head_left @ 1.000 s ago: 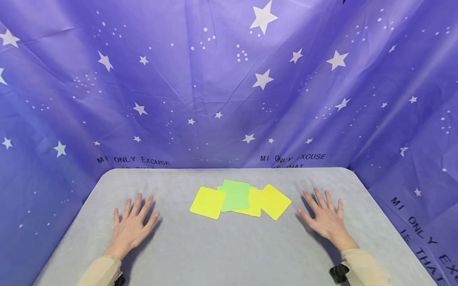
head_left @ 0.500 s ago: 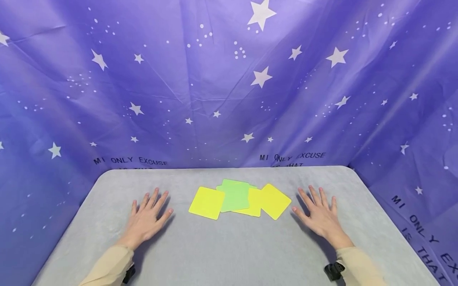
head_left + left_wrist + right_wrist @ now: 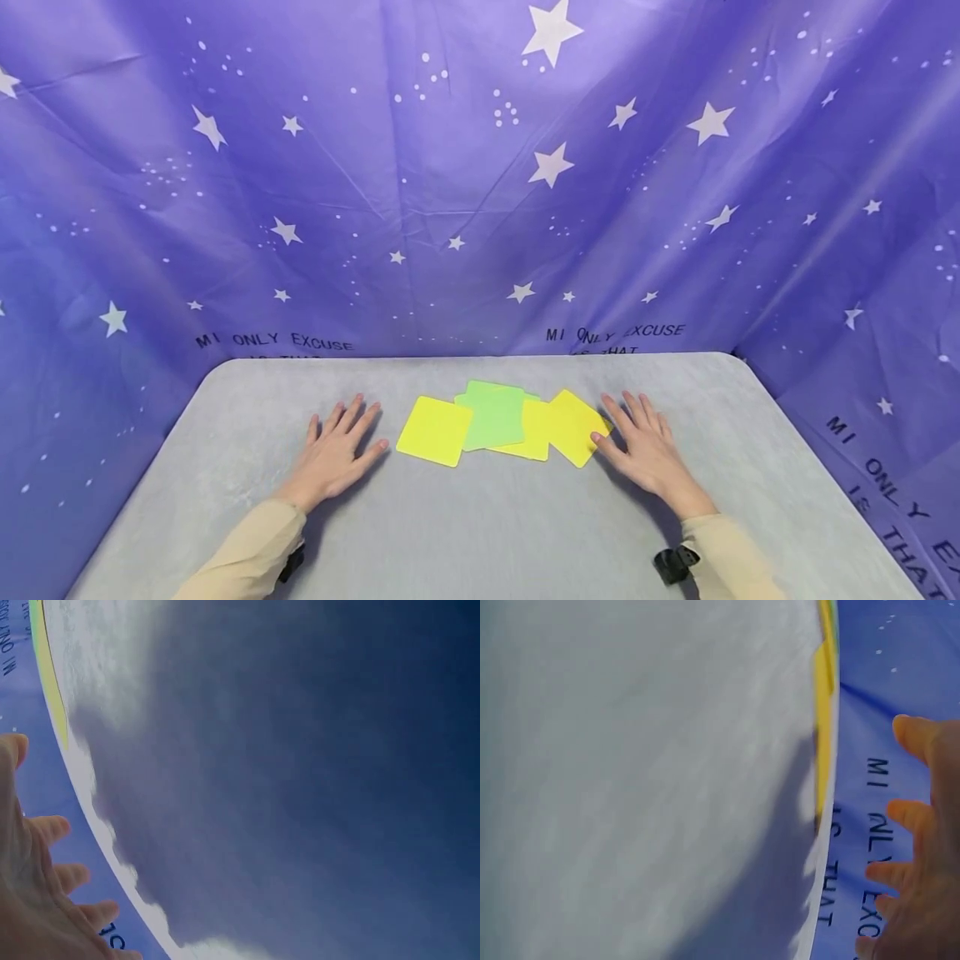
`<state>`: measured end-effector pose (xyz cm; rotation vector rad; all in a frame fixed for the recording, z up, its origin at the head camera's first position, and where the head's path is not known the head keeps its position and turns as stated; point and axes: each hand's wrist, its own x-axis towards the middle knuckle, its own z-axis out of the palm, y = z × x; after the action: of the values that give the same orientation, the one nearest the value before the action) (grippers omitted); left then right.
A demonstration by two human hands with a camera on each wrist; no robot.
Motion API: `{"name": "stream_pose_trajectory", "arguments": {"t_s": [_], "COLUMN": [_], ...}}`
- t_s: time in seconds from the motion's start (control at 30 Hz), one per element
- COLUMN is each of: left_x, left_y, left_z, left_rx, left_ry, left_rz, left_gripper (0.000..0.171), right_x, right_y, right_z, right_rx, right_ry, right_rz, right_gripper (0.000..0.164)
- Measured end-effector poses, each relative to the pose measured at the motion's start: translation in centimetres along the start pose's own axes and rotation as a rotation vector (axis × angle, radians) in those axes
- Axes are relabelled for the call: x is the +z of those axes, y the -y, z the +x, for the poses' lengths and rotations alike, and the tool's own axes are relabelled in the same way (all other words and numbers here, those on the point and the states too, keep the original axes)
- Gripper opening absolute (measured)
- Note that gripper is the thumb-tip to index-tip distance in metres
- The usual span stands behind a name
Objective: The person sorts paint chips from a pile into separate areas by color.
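Several square yellow and green cards lie overlapping in a row near the far middle of the table. A yellow card (image 3: 435, 431) forms the left end, a green card (image 3: 495, 417) lies in the middle, and a second yellow card (image 3: 536, 432) shows partly beside it. The right end is a tilted yellow card (image 3: 573, 423). My left hand (image 3: 333, 454), fingers spread and holding nothing, hovers left of the row. My right hand (image 3: 645, 446) is also spread and holds nothing; its thumb and forefinger overlap the right card's edge in the head view.
The grey table (image 3: 480, 533) has rounded far corners. A purple curtain (image 3: 337, 183) with white stars and black lettering hangs behind it and along both sides. Dark wrist cameras are strapped under both sleeves.
Both hands have moved inward toward the cards, the left hand rightward and the right hand leftward up to the right-end card. The cards lie as before.
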<state>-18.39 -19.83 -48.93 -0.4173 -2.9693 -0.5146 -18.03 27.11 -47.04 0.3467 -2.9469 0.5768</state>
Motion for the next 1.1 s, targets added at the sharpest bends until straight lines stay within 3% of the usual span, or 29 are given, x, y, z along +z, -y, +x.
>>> {"name": "stream_pose_trajectory", "arguments": {"t_s": [0.3,0.6,0.9,1.1], "left_x": [0.8,1.1,1.5,1.6], "left_y": [-1.8,-2.6,-2.6,-3.1], "left_z": [1.9,2.9,3.3,3.4], "left_rx": [0.059,0.080,0.113,0.090], "left_ry": [0.022,0.073,0.077,0.159], "left_rz": [-0.028,-0.064,-0.079,-0.042], "left_gripper": [0.065,0.066,0.068,0.073], "right_x": [0.9,2.8,4.6,5.7], "right_y": [2.8,6.6,10.3,12.4], "right_z": [1.5,2.2,2.9,3.4], "right_rx": [-0.110,-0.168,-0.186,-0.200], "right_ry": [-0.058,-0.043,0.021,0.015], "right_rz": [0.143,0.258,0.299,0.254], "right_gripper": [0.062,0.062,0.064,0.063]}}
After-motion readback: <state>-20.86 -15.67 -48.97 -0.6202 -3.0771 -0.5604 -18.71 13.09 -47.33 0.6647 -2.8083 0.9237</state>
